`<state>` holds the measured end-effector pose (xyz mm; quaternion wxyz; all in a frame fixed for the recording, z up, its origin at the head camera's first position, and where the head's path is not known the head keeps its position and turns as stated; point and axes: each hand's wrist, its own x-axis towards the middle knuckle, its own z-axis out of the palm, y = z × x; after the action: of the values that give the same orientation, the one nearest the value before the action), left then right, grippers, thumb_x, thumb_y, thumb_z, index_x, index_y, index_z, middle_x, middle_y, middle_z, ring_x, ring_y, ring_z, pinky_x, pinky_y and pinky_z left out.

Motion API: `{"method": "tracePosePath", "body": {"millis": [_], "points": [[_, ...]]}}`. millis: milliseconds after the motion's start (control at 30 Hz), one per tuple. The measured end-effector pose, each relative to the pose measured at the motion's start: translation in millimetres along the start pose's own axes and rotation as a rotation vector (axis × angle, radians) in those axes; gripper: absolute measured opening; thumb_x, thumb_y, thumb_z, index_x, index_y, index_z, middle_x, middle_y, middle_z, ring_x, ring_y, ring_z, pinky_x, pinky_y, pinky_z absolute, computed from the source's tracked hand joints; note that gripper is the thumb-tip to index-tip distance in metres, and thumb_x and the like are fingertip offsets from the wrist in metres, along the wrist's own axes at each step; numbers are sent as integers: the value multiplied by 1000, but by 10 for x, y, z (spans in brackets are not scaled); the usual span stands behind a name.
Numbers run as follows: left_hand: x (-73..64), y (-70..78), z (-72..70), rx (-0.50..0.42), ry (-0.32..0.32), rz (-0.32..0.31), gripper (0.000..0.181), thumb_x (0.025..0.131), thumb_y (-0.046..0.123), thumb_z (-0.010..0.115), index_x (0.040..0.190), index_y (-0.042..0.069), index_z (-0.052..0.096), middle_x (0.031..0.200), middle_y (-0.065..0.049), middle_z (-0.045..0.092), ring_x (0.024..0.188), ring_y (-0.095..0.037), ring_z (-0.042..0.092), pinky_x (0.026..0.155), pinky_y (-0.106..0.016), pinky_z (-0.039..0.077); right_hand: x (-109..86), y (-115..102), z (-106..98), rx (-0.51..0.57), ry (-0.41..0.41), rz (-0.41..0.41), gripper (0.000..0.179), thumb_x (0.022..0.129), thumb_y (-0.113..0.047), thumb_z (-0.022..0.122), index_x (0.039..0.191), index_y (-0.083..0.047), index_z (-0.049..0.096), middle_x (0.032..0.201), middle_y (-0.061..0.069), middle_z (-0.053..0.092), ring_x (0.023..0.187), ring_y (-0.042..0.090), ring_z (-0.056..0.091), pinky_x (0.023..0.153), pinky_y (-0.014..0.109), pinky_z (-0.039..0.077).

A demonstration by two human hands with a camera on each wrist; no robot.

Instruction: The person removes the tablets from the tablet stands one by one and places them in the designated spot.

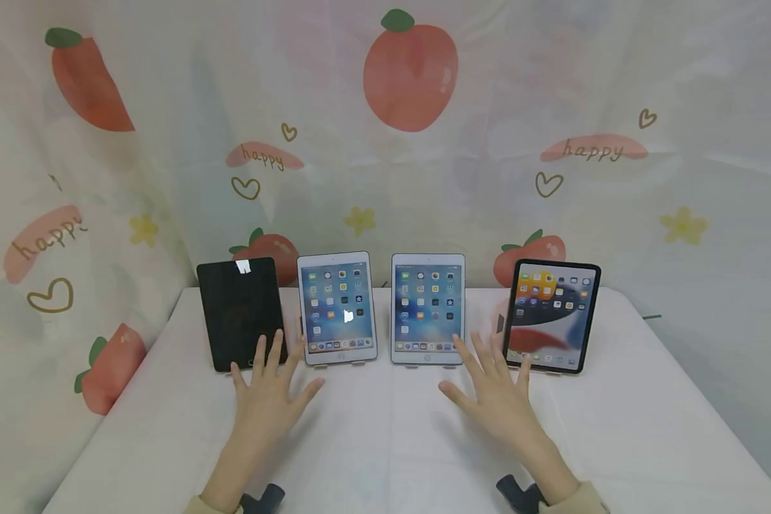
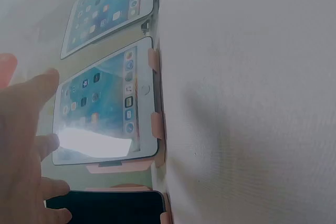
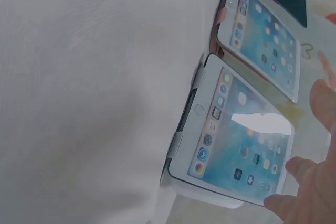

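Note:
Four tablets would be several, so I name each: a black tablet with a dark screen (image 1: 239,307) leans on a stand at the far left. Beside it stands a white tablet with lit app icons (image 1: 337,300), then a second white tablet (image 1: 427,303). At the right is a black-framed tablet (image 1: 552,307), its screen lit. My left hand (image 1: 266,396) hovers with spread fingers before the dark tablet and holds nothing. My right hand (image 1: 497,400), fingers also spread and bare, is in front of the gap between the second white tablet and the black-framed one.
A white cloth covers the table (image 1: 385,442). Behind the tablets hangs a fruit-patterned curtain (image 1: 411,193). Pinkish stand clips (image 2: 156,124) hold the lower edge of a white tablet. Dark straps (image 1: 520,492) sit at both wrists.

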<state>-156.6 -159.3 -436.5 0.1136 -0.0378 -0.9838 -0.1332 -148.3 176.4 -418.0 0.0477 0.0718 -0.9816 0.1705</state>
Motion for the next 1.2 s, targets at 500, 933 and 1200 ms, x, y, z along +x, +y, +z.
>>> {"method": "tracePosePath", "body": {"millis": [500, 933, 1200], "points": [[14, -195, -58, -60, 30, -37, 72, 92, 53, 54, 151, 21, 29, 160, -18, 19, 147, -43, 12, 104, -78, 10, 176, -390, 92, 66, 49, -89, 78, 89, -66, 47, 153, -30, 21, 162, 8, 17, 150, 38, 6, 110, 71, -11], [67, -407, -130, -68, 139, -68, 68, 94, 50, 51, 151, 20, 29, 156, -23, 25, 143, -46, 20, 103, -77, 16, 366, -774, 182, 84, 59, -171, 72, 92, -62, 44, 153, -31, 21, 162, 3, 16, 151, 32, 9, 113, 69, -5], [84, -507, -168, -78, 169, -91, 67, 95, 46, 52, 151, 18, 28, 155, -25, 25, 142, -47, 21, 103, -77, 18, 468, -945, 264, 96, 70, -210, 70, 94, -59, 44, 153, -32, 20, 162, 0, 17, 151, 28, 11, 115, 67, -3]]}}
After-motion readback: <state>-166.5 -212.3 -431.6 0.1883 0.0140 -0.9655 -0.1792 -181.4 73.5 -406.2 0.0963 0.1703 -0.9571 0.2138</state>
